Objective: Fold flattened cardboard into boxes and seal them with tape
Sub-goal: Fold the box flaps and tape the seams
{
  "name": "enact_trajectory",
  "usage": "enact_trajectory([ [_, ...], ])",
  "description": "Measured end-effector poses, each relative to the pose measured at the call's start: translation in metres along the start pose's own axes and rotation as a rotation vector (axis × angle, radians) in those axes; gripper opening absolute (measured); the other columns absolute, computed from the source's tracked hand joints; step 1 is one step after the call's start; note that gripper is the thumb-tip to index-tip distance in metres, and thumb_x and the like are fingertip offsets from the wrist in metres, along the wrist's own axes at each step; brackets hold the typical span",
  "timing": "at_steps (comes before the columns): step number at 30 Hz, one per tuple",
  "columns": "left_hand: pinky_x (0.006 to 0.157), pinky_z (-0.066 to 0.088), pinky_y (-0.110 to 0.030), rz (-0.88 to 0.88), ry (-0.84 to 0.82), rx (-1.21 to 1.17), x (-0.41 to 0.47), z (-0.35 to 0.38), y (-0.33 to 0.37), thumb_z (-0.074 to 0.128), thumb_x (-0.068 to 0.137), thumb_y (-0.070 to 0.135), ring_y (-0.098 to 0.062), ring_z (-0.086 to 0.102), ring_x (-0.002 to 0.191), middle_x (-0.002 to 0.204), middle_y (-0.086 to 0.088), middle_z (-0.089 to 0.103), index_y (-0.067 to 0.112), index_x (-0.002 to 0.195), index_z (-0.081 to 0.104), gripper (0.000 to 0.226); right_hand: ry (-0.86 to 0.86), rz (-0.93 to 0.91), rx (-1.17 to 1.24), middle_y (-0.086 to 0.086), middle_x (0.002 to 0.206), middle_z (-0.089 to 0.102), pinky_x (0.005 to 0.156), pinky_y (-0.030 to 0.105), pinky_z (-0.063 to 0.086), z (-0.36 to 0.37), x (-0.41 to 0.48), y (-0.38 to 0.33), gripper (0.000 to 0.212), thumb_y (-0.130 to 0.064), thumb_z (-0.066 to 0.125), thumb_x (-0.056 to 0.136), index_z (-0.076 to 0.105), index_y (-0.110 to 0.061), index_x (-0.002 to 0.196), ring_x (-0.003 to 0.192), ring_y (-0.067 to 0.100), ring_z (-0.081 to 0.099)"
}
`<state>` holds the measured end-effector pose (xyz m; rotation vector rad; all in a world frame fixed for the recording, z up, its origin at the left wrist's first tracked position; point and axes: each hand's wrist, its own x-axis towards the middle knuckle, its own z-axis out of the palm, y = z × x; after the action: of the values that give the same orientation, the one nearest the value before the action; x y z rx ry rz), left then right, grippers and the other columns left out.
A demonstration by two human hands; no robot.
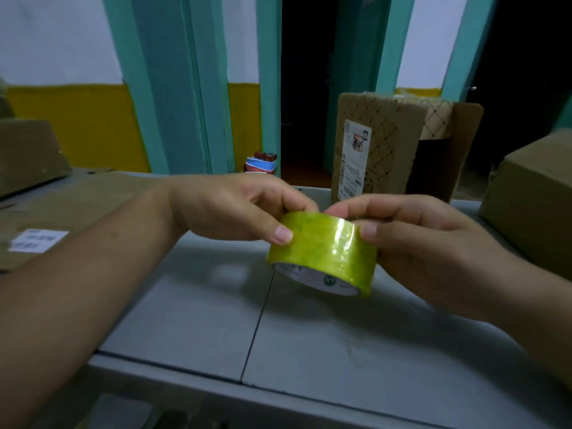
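Left grip (235, 209) and right grip (411, 233) pinch the tape (322, 252) mid-frame. Its end may prove hard to find, and the slick roll could slip.

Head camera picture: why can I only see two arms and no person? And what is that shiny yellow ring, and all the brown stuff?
There is no machine here. The camera sits on a person's head and looks down, so you see only their two arms, as if through their own eyes. The left hand and the right hand both hold the tape roll, a shiny yellow-green ring of sticky tape, with a thumb pressed on its outside from each side. Below it is the grey table. On the left lies flattened cardboard with a white label on it. At the back stands a patterned box, and a plain brown box sits at the right edge. The tape is for sealing boxes shut.
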<state>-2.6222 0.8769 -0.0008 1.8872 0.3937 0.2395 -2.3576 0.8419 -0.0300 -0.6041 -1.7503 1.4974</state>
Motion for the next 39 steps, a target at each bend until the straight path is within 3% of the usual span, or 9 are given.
enact_trajectory([
  [5, 0.083, 0.053, -0.021, -0.020, 0.068, -0.041, 0.003, 0.000, -0.002, 0.056, 0.085, 0.006, -0.009, 0.068, 0.093, 0.101, 0.001, 0.073, 0.006, 0.114, 0.071, 0.033, 0.026, 0.000, -0.046, 0.020, 0.119, 0.071, 0.106, 0.053, 0.044, 0.003, 0.001, 0.003, 0.037, -0.010, 0.054, 0.084, 0.077, -0.012, 0.112, 0.121, 0.040, 0.061],
  [10, 0.064, 0.044, -0.008, 0.026, 0.292, 0.206, 0.020, 0.019, 0.001, 0.057, 0.091, 0.027, 0.004, 0.061, 0.068, 0.074, 0.019, 0.066, 0.026, 0.086, 0.074, 0.017, 0.125, -0.024, -0.082, 0.031, 0.105, 0.068, 0.087, 0.045, 0.046, 0.010, 0.004, 0.003, 0.032, -0.012, 0.059, 0.081, 0.079, -0.019, 0.104, 0.097, 0.030, 0.064],
  [12, 0.059, 0.041, -0.008, 0.036, 0.395, 0.306, 0.026, 0.023, 0.000, 0.058, 0.092, 0.033, 0.004, 0.057, 0.061, 0.067, 0.017, 0.063, 0.021, 0.079, 0.072, 0.023, 0.181, -0.028, -0.131, 0.036, 0.100, 0.066, 0.084, 0.046, 0.047, 0.011, 0.007, 0.005, 0.025, -0.018, 0.065, 0.082, 0.077, -0.022, 0.103, 0.093, 0.031, 0.066],
  [15, 0.058, 0.040, -0.013, 0.052, 0.474, 0.354, 0.030, 0.026, -0.003, 0.055, 0.096, 0.039, -0.001, 0.055, 0.061, 0.067, 0.007, 0.060, 0.002, 0.079, 0.069, 0.043, 0.217, -0.029, -0.142, 0.021, 0.089, 0.074, 0.080, 0.046, 0.056, 0.011, 0.009, 0.008, 0.023, -0.026, 0.072, 0.082, 0.072, -0.022, 0.105, 0.091, 0.031, 0.075],
  [20, 0.055, 0.041, -0.012, 0.047, 0.505, 0.277, 0.034, 0.032, 0.002, 0.049, 0.091, 0.052, -0.004, 0.056, 0.056, 0.061, 0.008, 0.061, 0.028, 0.064, 0.068, 0.041, 0.141, -0.025, -0.098, 0.015, 0.094, 0.078, 0.082, 0.038, 0.063, 0.013, 0.007, 0.006, 0.048, -0.029, 0.085, 0.074, 0.066, -0.015, 0.116, 0.093, 0.030, 0.077],
  [24, 0.063, 0.047, -0.014, 0.029, 0.473, 0.201, 0.034, 0.029, 0.001, 0.053, 0.089, 0.052, -0.008, 0.064, 0.067, 0.070, 0.007, 0.069, 0.029, 0.068, 0.075, 0.038, 0.060, -0.017, -0.062, 0.010, 0.096, 0.078, 0.078, 0.028, 0.059, 0.010, 0.005, 0.004, 0.039, -0.032, 0.080, 0.080, 0.067, -0.018, 0.114, 0.094, 0.024, 0.076],
  [27, 0.068, 0.049, -0.015, 0.059, 0.395, 0.106, 0.030, 0.026, -0.003, 0.056, 0.092, 0.045, -0.012, 0.066, 0.080, 0.077, 0.010, 0.072, 0.030, 0.075, 0.078, 0.032, -0.008, -0.016, -0.034, 0.014, 0.112, 0.075, 0.090, 0.032, 0.058, 0.005, 0.003, 0.004, 0.039, -0.020, 0.071, 0.091, 0.063, -0.010, 0.127, 0.108, 0.027, 0.072],
  [33, 0.063, 0.046, -0.009, 0.055, 0.290, -0.016, 0.027, 0.021, -0.003, 0.056, 0.102, 0.028, 0.004, 0.064, 0.066, 0.072, 0.020, 0.067, 0.033, 0.074, 0.077, 0.035, -0.047, -0.005, -0.019, 0.017, 0.128, 0.070, 0.103, 0.043, 0.052, -0.002, 0.005, 0.006, 0.043, -0.013, 0.059, 0.090, 0.062, -0.009, 0.133, 0.122, 0.035, 0.065],
  [39, 0.064, 0.048, -0.011, 0.044, 0.359, -0.057, 0.022, 0.014, -0.008, 0.082, 0.076, 0.052, -0.001, 0.065, 0.067, 0.076, 0.010, 0.067, 0.025, 0.070, 0.077, 0.028, -0.008, -0.128, -0.136, 0.011, 0.113, 0.073, 0.082, 0.029, 0.056, -0.005, 0.003, 0.005, 0.037, -0.004, 0.059, 0.094, 0.068, -0.019, 0.128, 0.105, 0.020, 0.071],
])
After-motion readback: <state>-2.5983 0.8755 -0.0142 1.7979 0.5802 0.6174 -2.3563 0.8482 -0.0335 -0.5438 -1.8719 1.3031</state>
